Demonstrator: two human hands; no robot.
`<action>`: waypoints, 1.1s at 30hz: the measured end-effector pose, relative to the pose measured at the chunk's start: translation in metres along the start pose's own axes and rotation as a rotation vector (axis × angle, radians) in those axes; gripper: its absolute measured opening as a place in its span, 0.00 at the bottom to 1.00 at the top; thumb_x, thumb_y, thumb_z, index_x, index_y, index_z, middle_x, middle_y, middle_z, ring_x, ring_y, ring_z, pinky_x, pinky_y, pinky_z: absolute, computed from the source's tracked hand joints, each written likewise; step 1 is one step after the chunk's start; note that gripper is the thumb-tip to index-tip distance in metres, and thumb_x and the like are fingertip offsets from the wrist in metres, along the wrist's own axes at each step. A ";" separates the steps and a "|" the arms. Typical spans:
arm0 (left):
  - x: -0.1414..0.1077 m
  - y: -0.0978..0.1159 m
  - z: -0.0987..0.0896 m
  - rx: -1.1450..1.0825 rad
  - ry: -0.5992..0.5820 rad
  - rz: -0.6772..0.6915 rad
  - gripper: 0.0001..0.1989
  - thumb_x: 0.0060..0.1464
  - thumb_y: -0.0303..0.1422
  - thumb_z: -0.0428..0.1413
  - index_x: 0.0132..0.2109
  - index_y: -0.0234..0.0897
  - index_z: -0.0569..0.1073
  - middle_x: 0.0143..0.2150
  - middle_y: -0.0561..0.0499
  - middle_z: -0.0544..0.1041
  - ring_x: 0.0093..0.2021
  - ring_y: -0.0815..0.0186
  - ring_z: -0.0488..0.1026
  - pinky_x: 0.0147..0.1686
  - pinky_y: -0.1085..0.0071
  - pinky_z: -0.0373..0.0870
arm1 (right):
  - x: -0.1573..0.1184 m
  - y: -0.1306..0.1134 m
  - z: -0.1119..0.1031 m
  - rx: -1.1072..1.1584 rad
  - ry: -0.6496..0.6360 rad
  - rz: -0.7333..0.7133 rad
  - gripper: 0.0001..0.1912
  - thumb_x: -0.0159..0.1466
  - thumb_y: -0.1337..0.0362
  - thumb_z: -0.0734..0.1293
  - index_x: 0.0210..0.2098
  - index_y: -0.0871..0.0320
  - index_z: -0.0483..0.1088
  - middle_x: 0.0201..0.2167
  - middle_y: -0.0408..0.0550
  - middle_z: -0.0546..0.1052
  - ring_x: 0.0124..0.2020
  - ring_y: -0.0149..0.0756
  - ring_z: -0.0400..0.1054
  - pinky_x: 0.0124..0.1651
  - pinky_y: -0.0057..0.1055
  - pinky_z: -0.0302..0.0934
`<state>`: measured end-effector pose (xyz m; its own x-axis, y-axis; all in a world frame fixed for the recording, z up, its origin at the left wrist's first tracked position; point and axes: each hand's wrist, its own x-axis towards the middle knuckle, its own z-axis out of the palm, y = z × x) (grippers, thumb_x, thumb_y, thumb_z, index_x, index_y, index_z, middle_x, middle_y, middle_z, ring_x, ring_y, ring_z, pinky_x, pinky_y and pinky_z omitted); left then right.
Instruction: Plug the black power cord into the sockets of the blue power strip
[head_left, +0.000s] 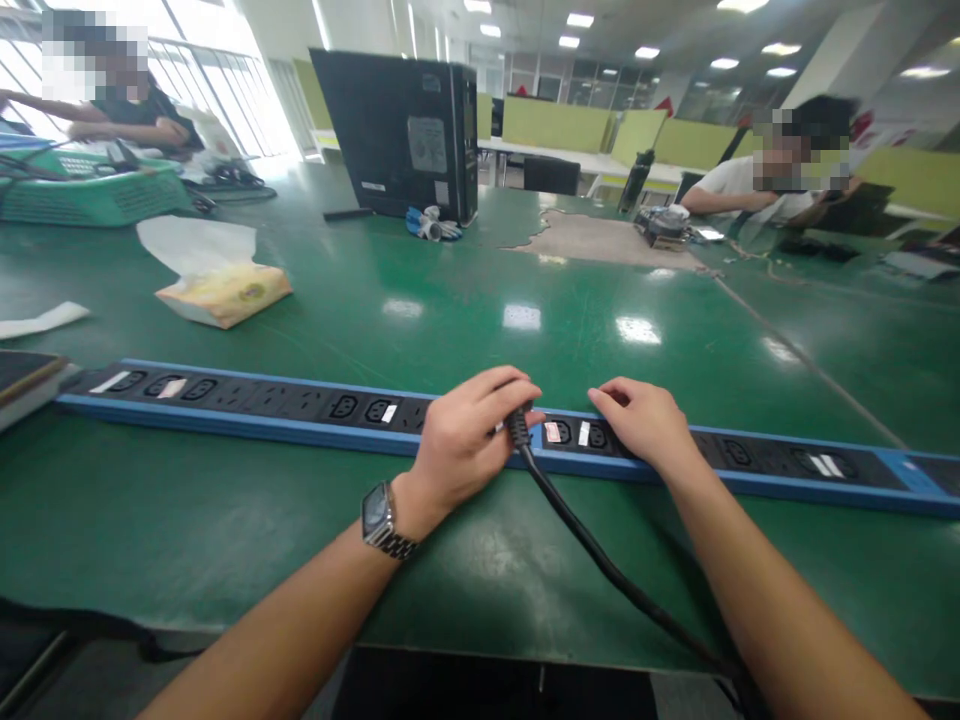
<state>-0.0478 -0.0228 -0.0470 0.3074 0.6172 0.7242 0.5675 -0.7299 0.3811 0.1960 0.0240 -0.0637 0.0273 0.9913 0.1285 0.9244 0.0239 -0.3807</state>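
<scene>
A long blue-and-black power strip (pixel 285 400) lies across the green table, with several sockets and small white and pink labels along its face. My left hand (pixel 472 425), a metal-band watch (pixel 382 522) on its wrist, is closed on the plug (pixel 519 430) of a thick black power cord (pixel 592 545), just over the strip's middle. From the plug the cord runs down to the right past the table edge. My right hand (pixel 645 415) rests on the strip to the right of the plug, fingers curled; whether anything is between thumb and fingertips I cannot make out.
A tissue pack (pixel 225 293) sits behind the strip at left, near a green basket (pixel 97 190). A black computer tower (pixel 405 135) stands at the back beside gloves (pixel 433 224). Two people (pixel 799 165) sit across the table (pixel 450 310). A book-like object (pixel 30 385) is at far left.
</scene>
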 end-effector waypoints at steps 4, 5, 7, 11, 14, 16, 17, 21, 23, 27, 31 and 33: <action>-0.008 -0.012 -0.031 0.152 0.245 -0.209 0.14 0.59 0.39 0.55 0.50 0.40 0.74 0.48 0.48 0.78 0.47 0.62 0.76 0.52 0.62 0.72 | -0.002 -0.001 -0.003 0.019 -0.008 -0.008 0.18 0.62 0.49 0.60 0.33 0.52 0.77 0.34 0.45 0.80 0.36 0.38 0.71 0.34 0.32 0.57; -0.013 -0.020 -0.038 0.171 0.228 -0.270 0.14 0.59 0.40 0.55 0.50 0.40 0.74 0.47 0.48 0.79 0.46 0.63 0.76 0.51 0.63 0.72 | -0.002 -0.001 -0.003 0.033 -0.008 -0.012 0.18 0.62 0.49 0.61 0.33 0.52 0.77 0.34 0.45 0.80 0.36 0.38 0.71 0.34 0.31 0.57; -0.023 -0.036 -0.050 0.136 0.166 -0.393 0.15 0.59 0.41 0.55 0.49 0.39 0.74 0.45 0.48 0.79 0.44 0.64 0.77 0.49 0.65 0.73 | -0.002 0.001 -0.003 0.077 -0.002 -0.020 0.18 0.62 0.49 0.61 0.33 0.52 0.77 0.34 0.45 0.80 0.35 0.37 0.71 0.35 0.31 0.58; -0.039 -0.057 -0.065 -0.040 -0.097 -0.448 0.15 0.58 0.44 0.55 0.46 0.39 0.73 0.49 0.46 0.79 0.48 0.61 0.76 0.51 0.64 0.72 | 0.000 0.002 -0.002 0.159 0.008 -0.019 0.18 0.61 0.49 0.61 0.32 0.53 0.77 0.32 0.45 0.80 0.34 0.36 0.71 0.36 0.31 0.59; -0.042 -0.060 -0.070 -0.020 -0.170 -0.440 0.17 0.58 0.45 0.55 0.47 0.38 0.72 0.51 0.44 0.78 0.49 0.59 0.76 0.51 0.62 0.72 | 0.000 0.001 -0.002 0.159 0.011 -0.017 0.18 0.61 0.49 0.61 0.31 0.53 0.77 0.30 0.45 0.79 0.33 0.36 0.71 0.35 0.31 0.58; -0.041 -0.061 -0.072 -0.001 -0.192 -0.417 0.17 0.57 0.45 0.55 0.48 0.39 0.72 0.52 0.44 0.78 0.49 0.59 0.76 0.52 0.62 0.71 | -0.002 0.000 -0.002 0.158 0.017 -0.019 0.18 0.61 0.50 0.61 0.30 0.53 0.77 0.30 0.45 0.79 0.32 0.36 0.70 0.35 0.31 0.58; -0.040 -0.062 -0.073 0.002 -0.200 -0.402 0.18 0.57 0.44 0.55 0.49 0.39 0.73 0.52 0.45 0.78 0.50 0.59 0.76 0.53 0.61 0.70 | -0.003 0.000 -0.002 0.161 0.020 -0.024 0.18 0.62 0.50 0.61 0.30 0.54 0.77 0.30 0.45 0.79 0.32 0.36 0.70 0.35 0.31 0.58; -0.033 -0.069 -0.080 0.003 -0.297 -0.315 0.17 0.57 0.44 0.55 0.49 0.41 0.74 0.53 0.47 0.77 0.51 0.58 0.75 0.54 0.61 0.70 | -0.005 0.000 -0.002 0.164 0.031 -0.042 0.18 0.62 0.50 0.61 0.31 0.54 0.76 0.30 0.45 0.79 0.33 0.36 0.71 0.35 0.31 0.58; -0.029 -0.072 -0.082 -0.001 -0.386 -0.263 0.16 0.57 0.44 0.55 0.49 0.42 0.75 0.51 0.47 0.78 0.50 0.59 0.76 0.52 0.63 0.71 | -0.006 0.001 -0.002 0.165 0.039 -0.047 0.18 0.62 0.50 0.61 0.30 0.54 0.76 0.30 0.45 0.79 0.33 0.37 0.71 0.36 0.31 0.58; -0.032 -0.071 -0.080 0.023 -0.412 -0.222 0.17 0.59 0.43 0.54 0.52 0.43 0.74 0.53 0.47 0.77 0.52 0.59 0.75 0.53 0.62 0.71 | -0.006 0.002 -0.002 0.165 0.044 -0.052 0.18 0.62 0.50 0.61 0.30 0.54 0.76 0.29 0.46 0.79 0.33 0.37 0.71 0.36 0.31 0.58; -0.042 -0.067 -0.077 0.120 -0.365 -0.177 0.19 0.59 0.43 0.53 0.55 0.44 0.73 0.58 0.47 0.73 0.57 0.56 0.70 0.59 0.56 0.65 | -0.007 0.001 -0.002 0.160 0.047 -0.053 0.18 0.62 0.50 0.61 0.30 0.53 0.76 0.30 0.44 0.79 0.33 0.36 0.71 0.37 0.31 0.58; -0.045 -0.065 -0.078 0.159 -0.356 -0.157 0.19 0.60 0.42 0.53 0.57 0.46 0.72 0.59 0.48 0.73 0.58 0.57 0.69 0.59 0.56 0.64 | -0.007 0.001 -0.002 0.155 0.046 -0.054 0.18 0.62 0.50 0.61 0.30 0.53 0.76 0.30 0.44 0.79 0.33 0.37 0.71 0.37 0.31 0.58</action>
<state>-0.1581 -0.0260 -0.0596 0.4366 0.8009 0.4097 0.7310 -0.5813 0.3573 0.1973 0.0165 -0.0632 -0.0004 0.9812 0.1930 0.8553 0.1004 -0.5084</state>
